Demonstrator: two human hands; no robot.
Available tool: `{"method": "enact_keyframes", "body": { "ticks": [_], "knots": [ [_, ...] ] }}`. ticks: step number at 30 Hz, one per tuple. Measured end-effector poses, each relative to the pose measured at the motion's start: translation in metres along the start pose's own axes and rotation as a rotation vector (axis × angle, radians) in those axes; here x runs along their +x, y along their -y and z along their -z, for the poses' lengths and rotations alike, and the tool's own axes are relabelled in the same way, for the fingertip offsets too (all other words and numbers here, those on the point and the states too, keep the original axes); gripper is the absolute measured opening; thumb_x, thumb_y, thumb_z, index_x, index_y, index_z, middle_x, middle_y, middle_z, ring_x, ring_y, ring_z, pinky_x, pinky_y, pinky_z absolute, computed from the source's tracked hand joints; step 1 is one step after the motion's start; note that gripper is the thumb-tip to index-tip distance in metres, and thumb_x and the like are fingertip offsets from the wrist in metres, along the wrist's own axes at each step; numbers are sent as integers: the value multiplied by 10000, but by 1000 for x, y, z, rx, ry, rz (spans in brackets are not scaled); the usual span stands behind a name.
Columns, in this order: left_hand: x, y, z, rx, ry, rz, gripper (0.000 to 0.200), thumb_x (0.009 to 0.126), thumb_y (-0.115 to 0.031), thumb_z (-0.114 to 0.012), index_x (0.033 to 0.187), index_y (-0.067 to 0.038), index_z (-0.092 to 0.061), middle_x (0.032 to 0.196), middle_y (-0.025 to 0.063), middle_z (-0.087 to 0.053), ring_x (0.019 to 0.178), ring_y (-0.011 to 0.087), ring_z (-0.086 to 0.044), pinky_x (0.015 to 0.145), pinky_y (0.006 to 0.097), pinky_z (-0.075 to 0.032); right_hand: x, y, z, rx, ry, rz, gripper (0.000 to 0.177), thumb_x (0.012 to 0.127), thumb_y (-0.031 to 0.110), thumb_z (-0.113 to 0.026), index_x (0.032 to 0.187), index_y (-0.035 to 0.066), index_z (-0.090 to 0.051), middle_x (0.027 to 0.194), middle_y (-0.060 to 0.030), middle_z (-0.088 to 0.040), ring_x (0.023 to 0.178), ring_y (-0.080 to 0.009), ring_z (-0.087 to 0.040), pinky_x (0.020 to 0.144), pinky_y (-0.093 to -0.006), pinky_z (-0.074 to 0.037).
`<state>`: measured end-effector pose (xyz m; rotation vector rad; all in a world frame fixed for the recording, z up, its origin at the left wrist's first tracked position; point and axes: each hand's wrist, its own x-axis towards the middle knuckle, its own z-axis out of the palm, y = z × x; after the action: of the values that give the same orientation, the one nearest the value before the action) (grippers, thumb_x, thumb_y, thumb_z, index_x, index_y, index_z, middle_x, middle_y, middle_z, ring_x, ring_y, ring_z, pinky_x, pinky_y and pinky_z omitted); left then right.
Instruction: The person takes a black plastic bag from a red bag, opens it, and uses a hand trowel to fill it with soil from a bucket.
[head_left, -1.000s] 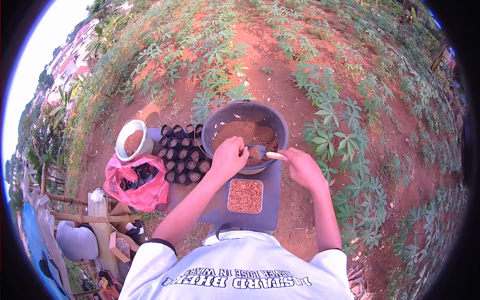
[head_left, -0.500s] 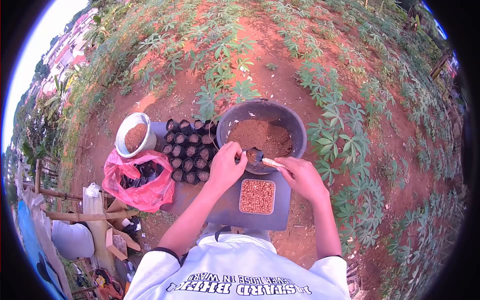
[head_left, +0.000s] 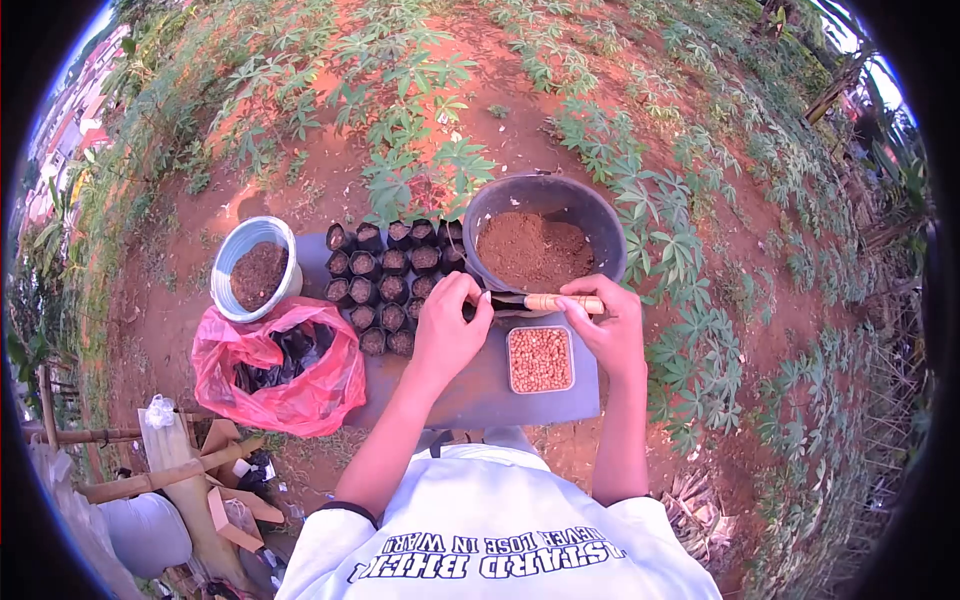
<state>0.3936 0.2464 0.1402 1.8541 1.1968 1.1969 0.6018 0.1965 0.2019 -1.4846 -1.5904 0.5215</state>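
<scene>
Over a grey board (head_left: 470, 392) on red soil (head_left: 520, 150), right hand (head_left: 610, 330) grips trowel (head_left: 556, 302), left hand (head_left: 448, 330) curled closed.

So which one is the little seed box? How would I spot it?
Find the big black basin of brown soil at the far edge of the grey board. Right in front of it, between the left hand and the right hand holding a trowel, lies a small rectangular tray. It alone holds pale pinkish seeds, not soil.
</scene>
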Motion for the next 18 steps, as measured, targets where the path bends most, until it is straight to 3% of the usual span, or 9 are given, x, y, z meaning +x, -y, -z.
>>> {"method": "enact_keyframes", "body": {
  "ticks": [9, 18],
  "knots": [
    [-11, 18, 51, -43, -22, 52, 160, 863, -17, -640, 799, 34, -503, 749, 116, -518, 684, 210, -554, 664, 325, -454, -16, 29, -26, 217, -146, -5, 130, 808, 1, -763, 899, -3, -670, 830, -37, -692, 728, -66, -605, 646, -221, -470],
    [-23, 33, 79, -38, -7, 63, 161, 867, -22, -640, 798, 31, -504, 746, 105, -511, 680, 188, -539, 660, 319, -446, -28, 37, -34, 236, -295, 26, 158, 805, -1, -756, 901, 5, -630, 803, -14, -607, 718, -73, -555, 639, -228, -421]
  ]
}}
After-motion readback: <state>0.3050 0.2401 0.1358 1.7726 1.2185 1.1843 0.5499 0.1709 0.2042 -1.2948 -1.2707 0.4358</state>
